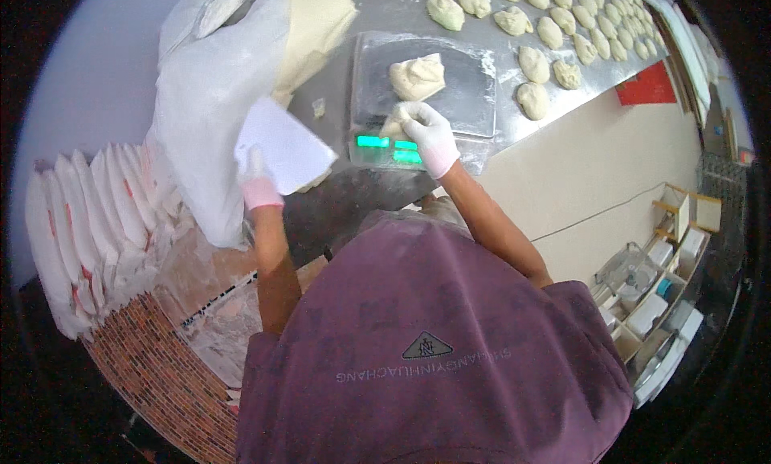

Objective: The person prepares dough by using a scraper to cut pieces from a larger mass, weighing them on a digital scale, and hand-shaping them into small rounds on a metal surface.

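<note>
My left hand (259,183), in a white glove with a pink cuff, grips a flat white scraper (283,143) at the table's near left. A small piece of dough (393,126) is pinched in my gloved right hand (431,136), over the front of the digital scale (371,82) and just above its lit green display (373,142). On the scale's plate lies a larger lump of dough (418,77), apart from my fingers. A large mass of dough (317,30) rests left of the scale, partly under a white sheet (210,102).
Rows of dough pieces (550,32) cover the far right of the metal table (337,90). A dough scrap (319,107) lies left of the scale. White sacks (88,223) stand at the left. Beyond the table's right edge are a red sheet (647,85) and a shelf with containers (646,313).
</note>
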